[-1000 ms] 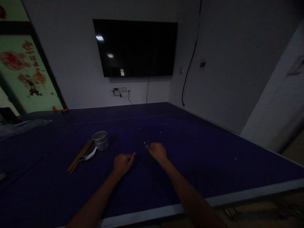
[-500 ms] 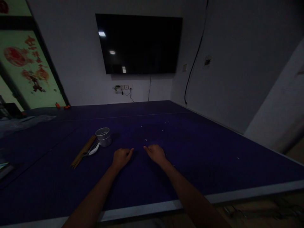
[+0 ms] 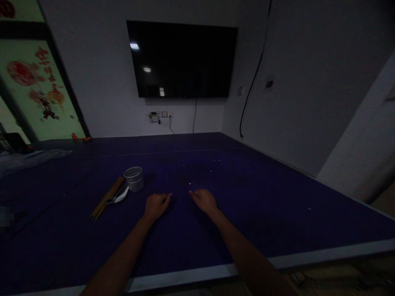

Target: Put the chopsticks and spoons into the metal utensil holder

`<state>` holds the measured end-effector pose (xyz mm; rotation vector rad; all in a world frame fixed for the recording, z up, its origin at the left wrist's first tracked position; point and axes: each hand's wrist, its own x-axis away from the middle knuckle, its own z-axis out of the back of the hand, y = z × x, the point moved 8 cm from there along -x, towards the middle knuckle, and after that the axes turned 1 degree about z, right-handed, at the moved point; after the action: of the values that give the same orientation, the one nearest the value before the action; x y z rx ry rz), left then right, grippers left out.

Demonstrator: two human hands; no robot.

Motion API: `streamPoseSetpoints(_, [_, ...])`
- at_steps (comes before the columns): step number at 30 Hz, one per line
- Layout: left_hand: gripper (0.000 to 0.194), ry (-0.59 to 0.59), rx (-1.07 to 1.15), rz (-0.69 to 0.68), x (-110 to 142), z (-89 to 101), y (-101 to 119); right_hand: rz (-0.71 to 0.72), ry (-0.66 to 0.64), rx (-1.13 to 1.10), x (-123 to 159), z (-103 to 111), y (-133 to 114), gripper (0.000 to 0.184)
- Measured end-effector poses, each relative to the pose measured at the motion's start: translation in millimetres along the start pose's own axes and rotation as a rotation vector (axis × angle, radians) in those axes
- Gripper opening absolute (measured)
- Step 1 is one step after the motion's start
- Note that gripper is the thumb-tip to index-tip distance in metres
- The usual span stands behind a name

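My left hand (image 3: pixel 156 205) rests in a loose fist on the purple tabletop (image 3: pixel 173 242), its thumb pointing inward. Across a small gap, my right hand (image 3: pixel 204 200) is likewise curled with the thumb stuck out toward the left. Neither hand shows anything in it. Nearest to my left hand, a clear cup (image 3: pixel 135 180) stands upright. Beside the cup lie a bundle of brown chopsticks (image 3: pixel 108 198) and a spoon with a white part (image 3: pixel 121 195), close together and partly overlapping other thin utensils.
Small white scraps (image 3: pixel 189 183) dot the tabletop beyond my hands. Crumpled clear plastic (image 3: pixel 33 159) lies at the far left. A black television (image 3: pixel 185 59) hangs on the back wall, with sockets and wires (image 3: pixel 161 116) below. A dark cable (image 3: pixel 251 88) hangs along the right wall.
The gap between my two thumbs has widened slightly. The view has shifted a little; the cup, chopsticks and spoon stay where they were.
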<state>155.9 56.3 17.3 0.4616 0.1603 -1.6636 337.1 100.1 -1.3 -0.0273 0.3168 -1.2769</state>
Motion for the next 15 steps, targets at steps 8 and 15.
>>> streamPoseSetpoints(8, [0.046, 0.377, -0.155, 0.290, 7.7, 48.8, -57.2, -0.011, 0.024, -0.026, 0.5, 2.3, 2.0, 0.057])
streamPoseSetpoints(15, [0.039, 0.571, -0.193, 0.685, 41.8, 101.6, -149.2, -0.009, 0.024, -0.031, 0.7, 3.3, 0.7, 0.054])
